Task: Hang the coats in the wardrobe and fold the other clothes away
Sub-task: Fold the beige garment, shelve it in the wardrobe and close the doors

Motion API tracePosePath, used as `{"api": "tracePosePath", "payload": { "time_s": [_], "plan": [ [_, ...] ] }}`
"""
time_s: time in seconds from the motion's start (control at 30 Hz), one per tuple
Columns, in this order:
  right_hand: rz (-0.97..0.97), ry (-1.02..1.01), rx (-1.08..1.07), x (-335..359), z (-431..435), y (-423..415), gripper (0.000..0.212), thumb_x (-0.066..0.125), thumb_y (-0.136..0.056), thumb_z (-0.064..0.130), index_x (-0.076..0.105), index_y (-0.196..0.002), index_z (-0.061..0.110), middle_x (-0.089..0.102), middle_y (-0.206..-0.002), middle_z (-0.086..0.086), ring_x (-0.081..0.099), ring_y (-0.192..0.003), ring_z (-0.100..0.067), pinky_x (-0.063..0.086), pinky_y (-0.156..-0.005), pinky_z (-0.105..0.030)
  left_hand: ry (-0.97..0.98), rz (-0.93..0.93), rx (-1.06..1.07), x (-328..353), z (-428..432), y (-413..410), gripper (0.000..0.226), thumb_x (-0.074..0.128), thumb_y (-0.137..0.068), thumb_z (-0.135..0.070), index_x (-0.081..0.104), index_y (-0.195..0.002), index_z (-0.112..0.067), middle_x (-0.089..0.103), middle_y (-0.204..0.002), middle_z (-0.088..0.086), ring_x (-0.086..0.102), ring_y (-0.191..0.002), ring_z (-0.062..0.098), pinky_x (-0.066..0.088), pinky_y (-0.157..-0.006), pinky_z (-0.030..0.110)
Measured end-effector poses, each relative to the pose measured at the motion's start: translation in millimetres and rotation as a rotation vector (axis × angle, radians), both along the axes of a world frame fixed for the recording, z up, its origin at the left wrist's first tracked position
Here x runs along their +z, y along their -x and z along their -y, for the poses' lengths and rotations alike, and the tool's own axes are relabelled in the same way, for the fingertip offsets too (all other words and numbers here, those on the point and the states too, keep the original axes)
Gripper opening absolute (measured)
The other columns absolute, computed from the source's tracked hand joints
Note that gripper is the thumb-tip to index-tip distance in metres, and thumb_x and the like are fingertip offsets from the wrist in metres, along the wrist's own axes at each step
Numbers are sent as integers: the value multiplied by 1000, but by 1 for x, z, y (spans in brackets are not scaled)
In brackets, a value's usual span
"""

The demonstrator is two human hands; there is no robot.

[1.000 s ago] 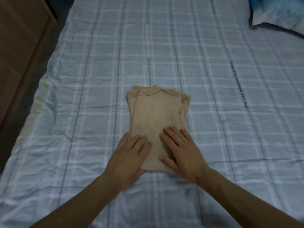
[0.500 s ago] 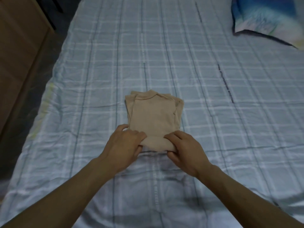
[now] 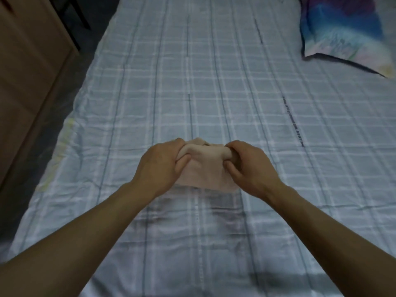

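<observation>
A beige folded garment (image 3: 205,168) lies in the middle of the bed, doubled over on itself with its near half brought up toward the far edge. My left hand (image 3: 162,166) grips the fold at its left end, fingers curled round the cloth. My right hand (image 3: 246,166) grips the same fold at its right end. Both hands hide the garment's side edges.
The bed (image 3: 214,82) is covered with a pale blue checked sheet. A colourful pillow (image 3: 347,33) lies at the far right. A brown wooden cabinet (image 3: 25,61) stands along the left, with a dark floor gap (image 3: 64,86) between it and the bed.
My hands went from pressing flat on the garment's near end to gripping that end and folding it away from me. The garment now looks half as long.
</observation>
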State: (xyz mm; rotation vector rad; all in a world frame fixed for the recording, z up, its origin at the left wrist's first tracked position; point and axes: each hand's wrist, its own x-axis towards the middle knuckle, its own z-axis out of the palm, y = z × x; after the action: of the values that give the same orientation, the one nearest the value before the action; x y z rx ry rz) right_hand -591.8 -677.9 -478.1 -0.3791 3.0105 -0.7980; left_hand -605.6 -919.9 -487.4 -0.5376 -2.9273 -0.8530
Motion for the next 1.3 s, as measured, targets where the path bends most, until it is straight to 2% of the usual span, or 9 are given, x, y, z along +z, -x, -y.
{"api": "tracePosePath", "payload": {
  "time_s": [0.13,0.27,0.33,0.4,0.47,0.57,0.67,1.03,1.3],
  "plan": [
    [70,-38,-6,-13,3,46,21,58,-88,18,58,-109,18,65,-96,0,60,-85,-22,43,-72,-33,0,30,142,-10,-11,30,15,62,-92,-32,59,-97,-17,64,-80,1,59,-72,24,49,-65,43],
    [16,-122,-8,-32,8,75,34,59,-88,8,60,-121,13,67,-108,-6,61,-96,-26,48,-87,-38,116,-21,249,-23,-16,42,39,65,-89,-24,57,-126,-15,63,-119,8,57,-107,29,46,-89,45],
    [-48,-87,-60,-47,11,76,27,59,-90,9,64,-116,12,66,-108,-5,60,-99,-25,44,-88,-28,205,-147,166,-32,-17,40,44,60,-92,-20,55,-134,-9,57,-134,12,50,-120,31,42,-96,45],
    [-29,18,-89,-55,15,66,17,52,-98,18,65,-107,15,61,-108,5,55,-103,-16,37,-89,-16,232,-193,22,-42,-19,36,41,49,-94,-24,58,-131,-8,57,-136,12,51,-120,31,42,-98,43],
    [-37,66,-7,-63,19,51,24,46,-100,19,65,-113,10,60,-121,-1,53,-116,-18,38,-103,-28,279,-136,-65,-53,-23,29,43,43,-95,-30,61,-129,-11,58,-136,10,55,-120,31,43,-100,41],
    [-26,-109,147,-77,18,34,47,39,-100,32,55,-136,6,46,-148,-15,36,-142,-30,26,-118,-49,337,-30,-58,-64,-27,22,49,39,-97,-35,59,-134,-12,56,-142,8,54,-127,28,43,-105,42],
    [39,-184,160,-85,17,37,59,36,-99,43,44,-145,7,34,-156,-15,23,-149,-30,19,-120,-52,367,20,-66,-71,-26,24,53,37,-98,-37,54,-140,-11,52,-146,9,49,-133,28,41,-108,43],
    [67,-218,169,-125,10,56,64,30,-101,46,25,-155,13,16,-164,-9,6,-153,-23,5,-123,-47,520,116,-102,-97,-29,40,59,29,-99,-40,40,-150,-13,41,-154,11,38,-142,29,36,-111,54],
    [35,-193,192,-107,6,46,66,35,-99,48,33,-152,9,23,-161,-12,13,-152,-25,8,-123,-46,533,26,-167,-86,-26,32,55,32,-99,-36,49,-145,-12,46,-151,10,40,-141,30,34,-114,53]
  ]
}}
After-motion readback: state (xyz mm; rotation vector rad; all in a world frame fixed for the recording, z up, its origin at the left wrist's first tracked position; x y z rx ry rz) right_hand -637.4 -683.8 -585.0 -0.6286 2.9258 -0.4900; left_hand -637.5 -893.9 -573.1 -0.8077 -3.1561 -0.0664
